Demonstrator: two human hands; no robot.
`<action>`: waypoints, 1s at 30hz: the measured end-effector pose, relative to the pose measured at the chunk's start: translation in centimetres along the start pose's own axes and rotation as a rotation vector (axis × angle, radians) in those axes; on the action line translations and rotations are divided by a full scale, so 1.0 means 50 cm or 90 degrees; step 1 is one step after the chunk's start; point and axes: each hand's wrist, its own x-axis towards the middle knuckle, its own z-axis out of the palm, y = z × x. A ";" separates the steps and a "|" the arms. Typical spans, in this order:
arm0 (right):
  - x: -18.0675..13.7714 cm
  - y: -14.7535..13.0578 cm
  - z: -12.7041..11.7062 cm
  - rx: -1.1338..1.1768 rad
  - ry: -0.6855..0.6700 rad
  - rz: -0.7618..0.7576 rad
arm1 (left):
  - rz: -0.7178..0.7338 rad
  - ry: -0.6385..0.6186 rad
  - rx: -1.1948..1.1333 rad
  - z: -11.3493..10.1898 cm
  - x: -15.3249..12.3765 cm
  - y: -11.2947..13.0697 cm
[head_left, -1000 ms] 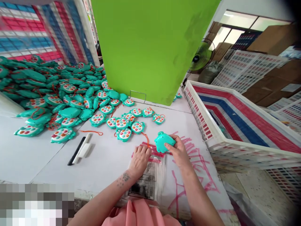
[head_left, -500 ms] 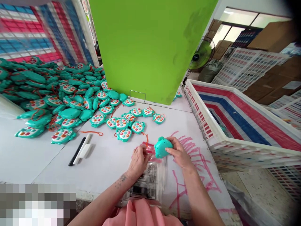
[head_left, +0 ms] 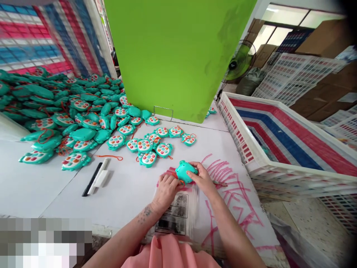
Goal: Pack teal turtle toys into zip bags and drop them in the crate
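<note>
We seem to be at the step of handling one glossy teal plastic animal-shaped toy (head_left: 184, 172), smooth back up, just above the clear plastic packaging with black printed panels (head_left: 178, 210) on the white tabletop (head_left: 125, 193). The next move, we judge, calls for a steady hold and the thin orange cord (head_left: 182, 182) kept untangled. Our right hand (head_left: 203, 181) pinches the toy's right end, thumb on top. Our left hand (head_left: 166, 191) curls beside its left end; we cannot tell whether those fingers grip anything.
</note>
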 end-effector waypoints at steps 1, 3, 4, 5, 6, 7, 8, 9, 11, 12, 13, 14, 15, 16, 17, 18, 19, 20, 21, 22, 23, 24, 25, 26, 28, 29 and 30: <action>-0.001 -0.002 0.006 -0.020 -0.018 -0.011 | -0.009 0.021 0.000 -0.002 0.000 0.001; -0.004 -0.007 0.018 -0.064 -0.095 -0.046 | -0.014 0.063 -0.007 -0.006 0.001 0.004; -0.006 -0.011 0.022 -0.094 -0.138 -0.072 | -0.012 0.080 -0.018 -0.007 0.002 0.005; -0.007 -0.014 0.025 -0.130 -0.167 -0.099 | -0.008 0.087 -0.035 -0.007 0.002 0.006; -0.008 -0.017 0.026 -0.172 -0.168 -0.124 | -0.006 0.085 -0.058 -0.006 0.002 0.006; -0.010 -0.019 0.023 -0.216 -0.134 -0.141 | -0.009 0.073 -0.085 -0.005 0.002 0.005; -0.012 -0.021 0.018 -0.259 -0.073 -0.142 | -0.018 0.056 -0.114 -0.003 0.003 0.003; -0.015 -0.022 0.010 -0.297 -0.012 -0.122 | -0.031 0.038 -0.143 -0.002 0.004 0.000; -0.025 -0.022 -0.005 -0.350 0.060 -0.047 | -0.060 0.006 -0.190 -0.002 0.007 -0.005; -0.031 -0.021 -0.011 -0.365 0.066 -0.011 | -0.072 -0.008 -0.204 -0.004 0.010 -0.007; -0.037 -0.020 -0.014 -0.369 0.058 0.014 | -0.082 -0.023 -0.211 -0.008 0.012 -0.008; -0.044 -0.017 -0.014 -0.364 0.043 0.025 | -0.091 -0.039 -0.212 -0.012 0.015 -0.009; -0.051 -0.015 -0.011 -0.353 0.032 0.028 | -0.101 -0.054 -0.209 -0.018 0.017 -0.008; -0.057 -0.012 -0.006 -0.338 0.027 0.025 | -0.110 -0.070 -0.203 -0.023 0.019 -0.007; -0.062 -0.009 0.000 -0.322 0.026 0.024 | -0.119 -0.084 -0.195 -0.028 0.020 -0.006; -0.067 -0.006 0.007 -0.302 0.030 0.026 | -0.127 -0.097 -0.187 -0.033 0.020 -0.005; -0.070 -0.003 0.013 -0.277 0.037 0.028 | -0.133 -0.110 -0.182 -0.037 0.020 -0.004; -0.072 0.000 0.019 -0.245 0.046 0.027 | -0.137 -0.121 -0.179 -0.040 0.020 -0.003; -0.074 0.002 0.024 -0.208 0.053 0.023 | -0.138 -0.131 -0.178 -0.042 0.019 -0.003; -0.076 0.004 0.028 -0.171 0.055 0.018 | -0.138 -0.138 -0.178 -0.043 0.018 -0.003; -0.076 0.005 0.030 -0.139 0.054 0.015 | -0.140 -0.140 -0.178 -0.044 0.018 -0.002; -0.077 0.006 0.033 -0.115 0.052 0.012 | -0.141 -0.140 -0.177 -0.045 0.018 -0.001; -0.077 0.006 0.035 -0.098 0.052 0.011 | -0.142 -0.139 -0.176 -0.047 0.018 0.001; -0.076 0.005 0.037 -0.085 0.059 0.010 | -0.146 -0.138 -0.177 -0.049 0.020 0.004; -0.074 0.000 0.043 -0.044 0.089 0.010 | -0.152 -0.148 -0.192 -0.056 0.022 0.015; -0.072 -0.004 0.046 -0.008 0.105 0.015 | -0.152 -0.160 -0.207 -0.061 0.023 0.021; -0.071 -0.010 0.049 0.037 0.117 0.022 | -0.149 -0.171 -0.223 -0.066 0.024 0.027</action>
